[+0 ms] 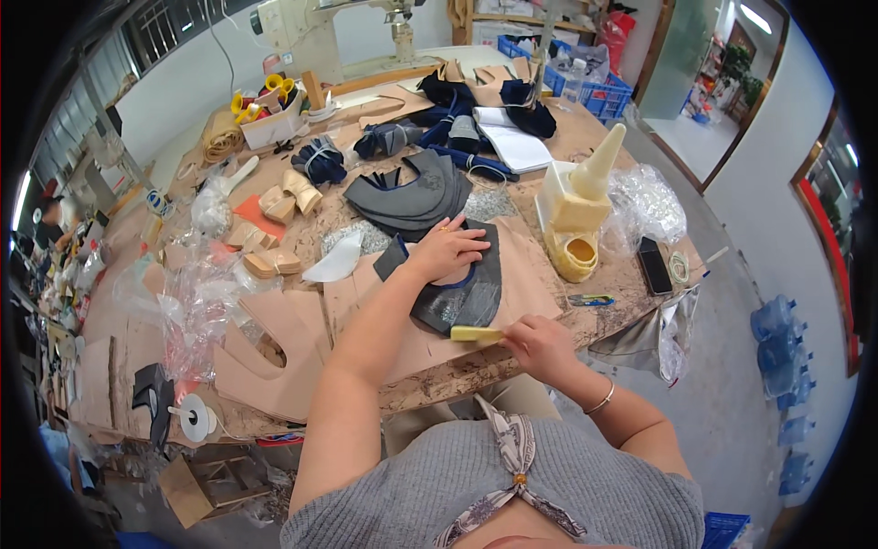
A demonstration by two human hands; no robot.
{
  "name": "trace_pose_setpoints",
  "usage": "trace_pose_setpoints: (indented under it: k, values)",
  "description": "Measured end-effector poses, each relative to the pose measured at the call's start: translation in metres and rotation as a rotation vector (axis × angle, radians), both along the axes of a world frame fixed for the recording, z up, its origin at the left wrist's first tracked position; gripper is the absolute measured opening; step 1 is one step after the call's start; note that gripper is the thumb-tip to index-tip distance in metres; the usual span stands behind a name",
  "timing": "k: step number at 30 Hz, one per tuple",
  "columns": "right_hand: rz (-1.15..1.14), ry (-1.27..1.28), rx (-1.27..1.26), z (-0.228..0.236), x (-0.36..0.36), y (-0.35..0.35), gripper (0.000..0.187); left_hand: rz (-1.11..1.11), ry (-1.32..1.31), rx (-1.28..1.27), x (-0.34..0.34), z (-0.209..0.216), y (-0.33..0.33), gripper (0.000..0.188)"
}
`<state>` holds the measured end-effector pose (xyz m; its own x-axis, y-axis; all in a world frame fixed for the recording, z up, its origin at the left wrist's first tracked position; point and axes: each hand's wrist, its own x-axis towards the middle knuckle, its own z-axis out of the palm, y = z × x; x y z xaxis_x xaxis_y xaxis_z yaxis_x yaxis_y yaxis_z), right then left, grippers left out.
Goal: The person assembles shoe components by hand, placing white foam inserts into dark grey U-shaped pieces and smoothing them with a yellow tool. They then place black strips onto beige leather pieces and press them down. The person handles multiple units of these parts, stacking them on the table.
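Dark grey piece (448, 308), curved, smooth-faced: lies on a tan sheet (530, 274) near the middle of the tabletop's (439, 392) near edge. Its broad right limb has its long axis running from the far side toward the near edge, bearing slightly left at the near end.

Left hand (448, 253): palm down, fingers loosely spread, resting across the upper part of the piece; nothing seen gripped. Anything under the palm is hidden.

Right hand (541, 349): fingers closed in a pinch on the right end of a flat yellow tool (474, 334), just in from the near edge.

Key relation: the limb's near end lies to the left of the right hand, which is the nearer hand to it; the left hand sits at the far end. The tool points left, roughly crosswise to the limb's axis. Its tip is at the near end; cannot tell whether on the surface or just against the rim.

Surroundings: stack of dark curved pieces (412, 197) just beyond the left hand; yellowed pot (578, 259) toward the right edge; phone (654, 266) closer to that edge.
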<state>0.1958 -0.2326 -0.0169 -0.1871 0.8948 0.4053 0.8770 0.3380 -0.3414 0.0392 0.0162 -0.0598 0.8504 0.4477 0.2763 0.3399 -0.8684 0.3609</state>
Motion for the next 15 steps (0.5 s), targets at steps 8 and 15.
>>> trace_pose_setpoints:
  k: [8,15]
  values:
    - [0.135,-0.050,0.112,-0.006,-0.009,0.068,0.012,-0.035,-0.079,-0.066,-0.003,-0.003,0.005,0.031]
    - [0.144,-0.056,-0.161,0.009,0.045,0.043,0.009,-0.051,-0.083,-0.104,-0.002,-0.002,0.004,0.030]
